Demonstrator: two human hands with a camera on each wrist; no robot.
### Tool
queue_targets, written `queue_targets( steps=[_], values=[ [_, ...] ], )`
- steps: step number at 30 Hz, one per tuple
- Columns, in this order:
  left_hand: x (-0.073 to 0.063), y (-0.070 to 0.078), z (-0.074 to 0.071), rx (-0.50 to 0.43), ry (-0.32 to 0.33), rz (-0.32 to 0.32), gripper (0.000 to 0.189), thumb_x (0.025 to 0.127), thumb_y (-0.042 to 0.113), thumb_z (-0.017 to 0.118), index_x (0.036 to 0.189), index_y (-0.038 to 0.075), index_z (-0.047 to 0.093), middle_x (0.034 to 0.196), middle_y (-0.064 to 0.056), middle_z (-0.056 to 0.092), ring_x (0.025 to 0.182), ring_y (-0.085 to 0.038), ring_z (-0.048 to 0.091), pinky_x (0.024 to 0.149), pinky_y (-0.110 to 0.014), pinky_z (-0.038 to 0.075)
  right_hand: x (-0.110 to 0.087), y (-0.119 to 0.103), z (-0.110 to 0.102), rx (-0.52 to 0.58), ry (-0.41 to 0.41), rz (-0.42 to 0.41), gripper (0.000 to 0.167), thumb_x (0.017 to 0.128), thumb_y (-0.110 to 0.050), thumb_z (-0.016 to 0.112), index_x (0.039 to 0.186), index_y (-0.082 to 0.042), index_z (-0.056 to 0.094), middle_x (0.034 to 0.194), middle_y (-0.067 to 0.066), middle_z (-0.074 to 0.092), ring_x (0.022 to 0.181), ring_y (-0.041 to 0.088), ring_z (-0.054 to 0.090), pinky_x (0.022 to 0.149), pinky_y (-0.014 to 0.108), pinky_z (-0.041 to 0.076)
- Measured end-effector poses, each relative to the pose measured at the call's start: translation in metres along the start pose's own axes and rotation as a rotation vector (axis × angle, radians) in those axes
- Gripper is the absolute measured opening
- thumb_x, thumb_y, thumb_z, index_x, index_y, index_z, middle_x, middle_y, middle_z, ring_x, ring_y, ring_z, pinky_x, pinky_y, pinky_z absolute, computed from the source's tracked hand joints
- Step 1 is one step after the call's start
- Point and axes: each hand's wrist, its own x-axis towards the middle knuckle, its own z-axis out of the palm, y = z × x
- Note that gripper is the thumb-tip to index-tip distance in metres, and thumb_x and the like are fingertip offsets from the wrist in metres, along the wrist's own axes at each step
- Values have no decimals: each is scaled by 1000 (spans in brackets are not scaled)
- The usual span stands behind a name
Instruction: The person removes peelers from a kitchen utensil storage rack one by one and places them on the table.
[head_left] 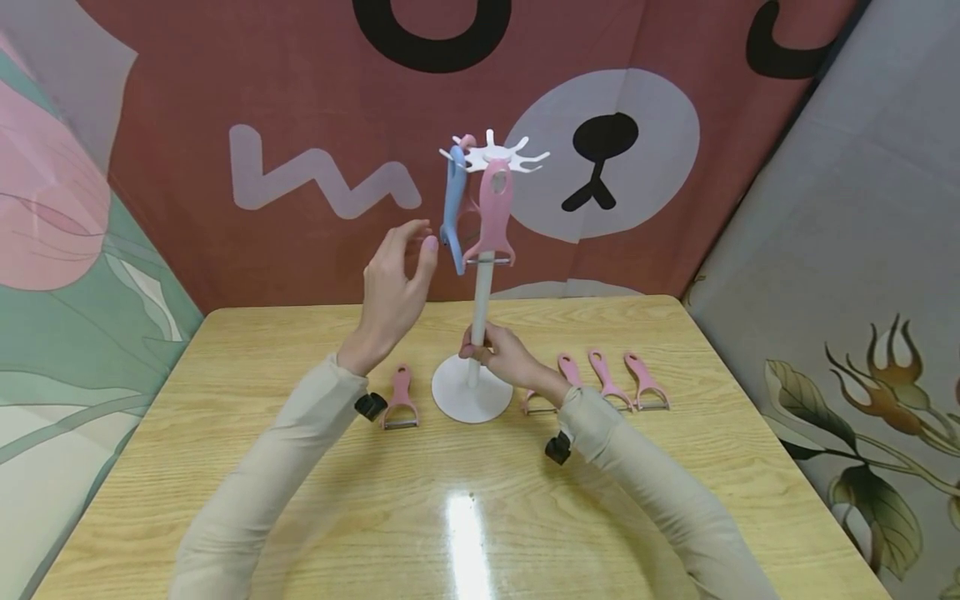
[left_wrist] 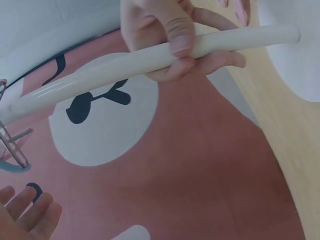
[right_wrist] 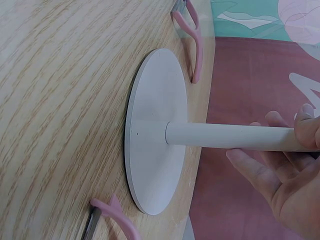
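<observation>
A white stand (head_left: 483, 300) with a ring of hooks (head_left: 495, 155) at its top rises from a round base (head_left: 457, 400). From the hooks hang a blue peeler (head_left: 453, 200) and a pink peeler (head_left: 495, 204), with another pink one partly hidden behind them. My right hand (head_left: 510, 354) grips the pole low down, thumb and fingers around it; the right wrist view shows the base (right_wrist: 157, 135) flat on the table below that grip. Just left of the blue peeler is my left hand (head_left: 393, 283), raised, fingers loosely bent and holding nothing.
One pink peeler (head_left: 402, 392) lies on the wooden table (head_left: 360, 508) left of the base. To the right are three more, including a middle peeler (head_left: 606, 379) and an outer peeler (head_left: 647, 383); my right wrist partly covers the nearest. A patterned curtain (head_left: 315, 100) hangs behind.
</observation>
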Motion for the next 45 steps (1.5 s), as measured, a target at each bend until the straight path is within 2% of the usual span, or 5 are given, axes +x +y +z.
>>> queue_targets(
  steps=[11, 16, 20, 26, 45],
  values=[
    [11, 8, 3, -69, 5, 49, 37, 101, 21, 56, 126, -5, 59, 112, -15, 64, 102, -25, 63, 92, -35, 51, -1, 0, 0, -1, 6, -17, 6, 93, 8, 62, 97, 12, 58, 93, 24, 66, 91, 33, 65, 79, 32, 52],
    [15, 11, 5, -91, 18, 78, 33, 101, 19, 57, 125, -4, 60, 111, -15, 64, 101, -25, 63, 90, -39, 52, 0, 1, 0, -5, 8, -28, 5, 92, 9, 61, 96, 11, 58, 93, 24, 66, 91, 34, 65, 79, 33, 53],
    [18, 13, 6, -86, 19, 101, 30, 101, 17, 57, 123, -3, 62, 109, -14, 63, 100, -24, 63, 90, -37, 52, 0, 1, 0, -6, 7, -21, 6, 92, 8, 62, 96, 11, 58, 93, 24, 66, 90, 34, 65, 78, 32, 52],
    [18, 16, 8, -85, 8, 92, 28, 100, 16, 59, 118, -4, 63, 107, -15, 62, 99, -23, 63, 90, -33, 51, 0, 0, 0, -2, -4, -10, 5, 93, 7, 62, 96, 10, 59, 94, 24, 66, 91, 33, 65, 78, 32, 52],
    [20, 18, 9, -73, 13, 122, 24, 99, 16, 60, 112, -5, 63, 101, -15, 59, 91, -23, 63, 83, -35, 54, 0, 0, -1, -3, -3, -2, 5, 94, 7, 61, 96, 9, 59, 94, 23, 66, 91, 33, 66, 78, 32, 52]
  ],
)
